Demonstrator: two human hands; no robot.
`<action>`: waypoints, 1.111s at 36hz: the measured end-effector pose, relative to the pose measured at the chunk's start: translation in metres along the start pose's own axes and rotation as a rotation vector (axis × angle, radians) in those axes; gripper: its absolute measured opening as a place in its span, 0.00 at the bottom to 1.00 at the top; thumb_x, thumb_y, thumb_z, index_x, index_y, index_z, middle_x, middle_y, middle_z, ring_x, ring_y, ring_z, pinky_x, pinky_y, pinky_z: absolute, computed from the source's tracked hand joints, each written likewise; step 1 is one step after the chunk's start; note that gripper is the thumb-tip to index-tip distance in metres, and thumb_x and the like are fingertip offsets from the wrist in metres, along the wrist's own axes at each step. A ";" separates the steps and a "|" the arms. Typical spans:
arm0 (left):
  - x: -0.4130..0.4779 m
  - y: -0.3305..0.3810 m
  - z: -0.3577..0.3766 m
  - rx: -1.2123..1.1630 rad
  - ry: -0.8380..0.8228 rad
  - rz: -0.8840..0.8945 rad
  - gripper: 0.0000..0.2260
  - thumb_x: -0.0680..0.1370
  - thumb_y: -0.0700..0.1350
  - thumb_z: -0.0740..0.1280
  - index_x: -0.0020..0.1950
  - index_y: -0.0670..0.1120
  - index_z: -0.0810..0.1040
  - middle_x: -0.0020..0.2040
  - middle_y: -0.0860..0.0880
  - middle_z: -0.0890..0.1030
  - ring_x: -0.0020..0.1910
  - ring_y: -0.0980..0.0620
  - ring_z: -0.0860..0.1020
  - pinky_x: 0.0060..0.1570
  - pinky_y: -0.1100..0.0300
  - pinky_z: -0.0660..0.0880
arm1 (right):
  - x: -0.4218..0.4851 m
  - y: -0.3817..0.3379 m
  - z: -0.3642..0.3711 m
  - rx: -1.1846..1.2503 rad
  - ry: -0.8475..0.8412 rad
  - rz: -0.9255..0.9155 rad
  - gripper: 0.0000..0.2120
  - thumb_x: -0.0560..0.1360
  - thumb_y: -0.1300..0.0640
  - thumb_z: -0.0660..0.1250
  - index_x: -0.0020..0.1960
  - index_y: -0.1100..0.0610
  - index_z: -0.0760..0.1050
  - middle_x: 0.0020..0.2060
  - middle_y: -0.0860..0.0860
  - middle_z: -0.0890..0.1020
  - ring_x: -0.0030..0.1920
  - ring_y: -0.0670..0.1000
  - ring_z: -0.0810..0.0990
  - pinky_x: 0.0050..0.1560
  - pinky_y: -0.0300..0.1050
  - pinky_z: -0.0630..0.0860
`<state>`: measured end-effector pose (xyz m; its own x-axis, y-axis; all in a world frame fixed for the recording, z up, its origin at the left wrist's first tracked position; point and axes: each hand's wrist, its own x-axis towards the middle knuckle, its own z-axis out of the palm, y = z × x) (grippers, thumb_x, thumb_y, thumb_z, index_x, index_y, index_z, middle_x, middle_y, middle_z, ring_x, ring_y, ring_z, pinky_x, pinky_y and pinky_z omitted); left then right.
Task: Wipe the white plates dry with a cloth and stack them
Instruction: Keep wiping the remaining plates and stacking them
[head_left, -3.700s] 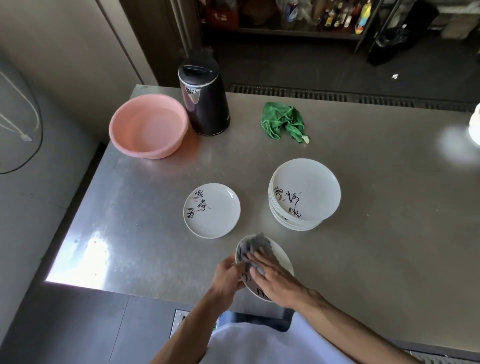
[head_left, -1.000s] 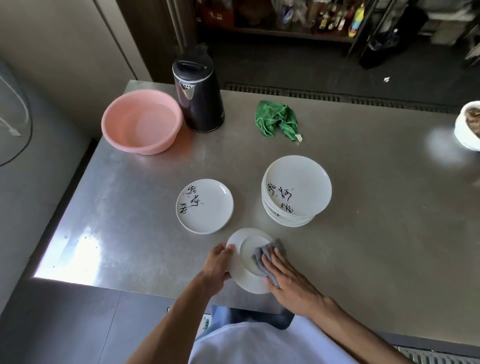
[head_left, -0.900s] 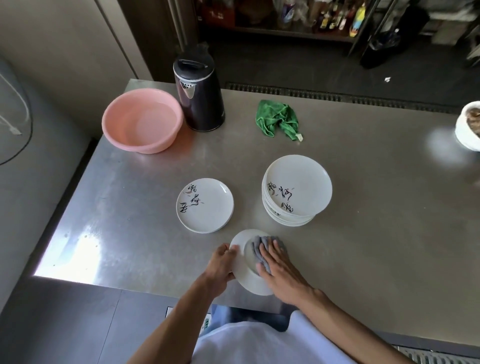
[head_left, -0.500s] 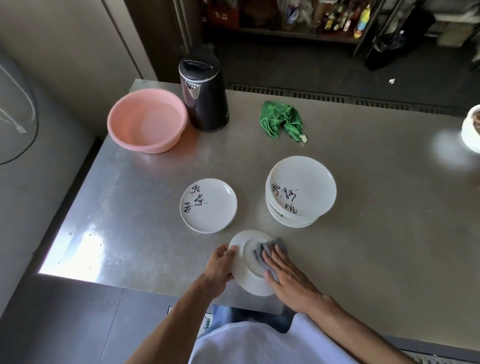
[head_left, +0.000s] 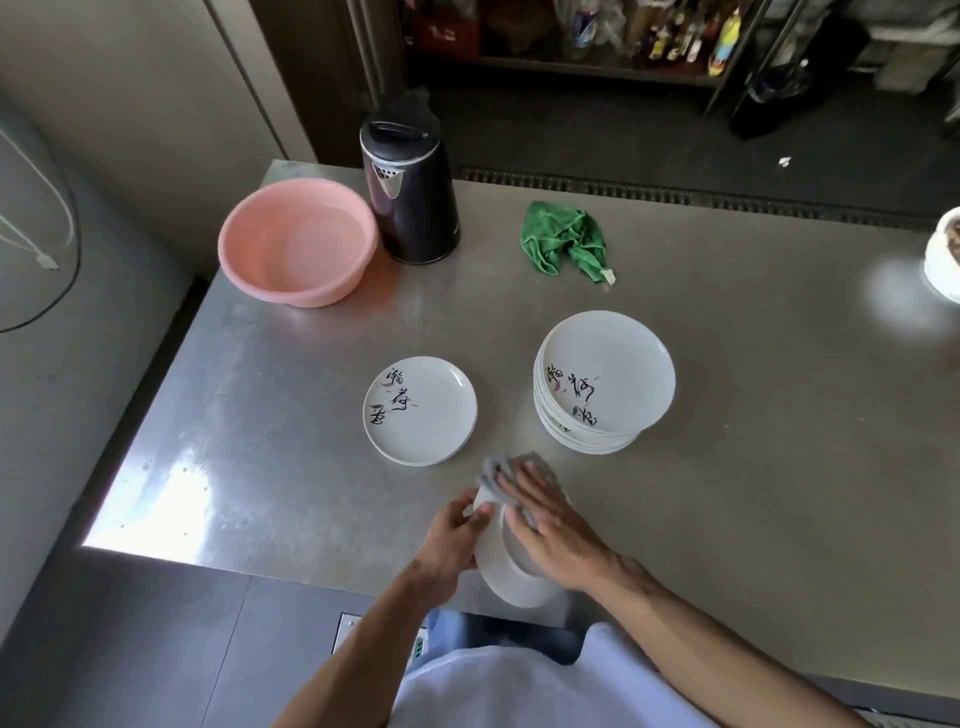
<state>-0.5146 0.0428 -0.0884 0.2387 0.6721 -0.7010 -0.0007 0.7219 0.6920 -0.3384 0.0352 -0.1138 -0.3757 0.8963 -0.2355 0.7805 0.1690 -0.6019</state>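
Steel table (head_left: 727, 441) fills the view, with a dark floor and a shelf of bottles beyond its far edge. At the near edge the left hand (head_left: 452, 540) has its grip closed on the rim of the held plate (head_left: 511, 582), fingers curled round the edge. The plate is tipped up off the table, which probably lets its surface face the wiping hand. The right hand (head_left: 550, 525) lies flat with fingers stretched out. It holds nothing in a closed grip and simply presses the grey cloth (head_left: 498, 467) against the plate, the cloth bunching out past the fingertips.

A single plate (head_left: 420, 410) lies face up just left of the hands, and the taller stack (head_left: 605, 382) stands to the right, apart from it. Judging by this layout, the stack seems to be the undried supply and the single plate the start of the dry pile, both within easy reach. I cannot tell which side of the held plate is being wiped.

Farther back sit a pink basin (head_left: 298, 241), a black kettle (head_left: 410, 197) touching or just beside it, and a crumpled green cloth (head_left: 566, 241), all well away from the work.
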 end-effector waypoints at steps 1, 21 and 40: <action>-0.001 0.000 0.000 0.018 -0.016 0.016 0.10 0.86 0.41 0.61 0.65 0.42 0.77 0.57 0.39 0.84 0.53 0.42 0.83 0.54 0.41 0.82 | -0.005 -0.002 0.000 0.021 -0.003 -0.055 0.24 0.86 0.48 0.49 0.80 0.48 0.49 0.80 0.45 0.47 0.80 0.44 0.40 0.79 0.45 0.38; 0.001 -0.007 -0.001 -0.192 -0.043 -0.022 0.14 0.82 0.43 0.68 0.67 0.42 0.78 0.59 0.40 0.85 0.58 0.41 0.84 0.52 0.47 0.82 | 0.006 -0.035 -0.001 0.542 0.015 0.081 0.20 0.86 0.51 0.50 0.78 0.44 0.60 0.79 0.39 0.57 0.79 0.38 0.46 0.78 0.38 0.43; -0.006 -0.021 -0.010 -0.316 -0.053 -0.109 0.19 0.71 0.43 0.75 0.61 0.41 0.82 0.57 0.38 0.85 0.52 0.42 0.84 0.51 0.47 0.82 | 0.018 -0.004 -0.009 0.301 0.008 0.450 0.25 0.86 0.48 0.46 0.82 0.50 0.50 0.81 0.47 0.50 0.80 0.44 0.46 0.79 0.46 0.46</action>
<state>-0.5257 0.0256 -0.1003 0.3044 0.5845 -0.7521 -0.2716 0.8101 0.5196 -0.3442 0.0542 -0.1088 -0.0324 0.8566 -0.5150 0.6852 -0.3561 -0.6354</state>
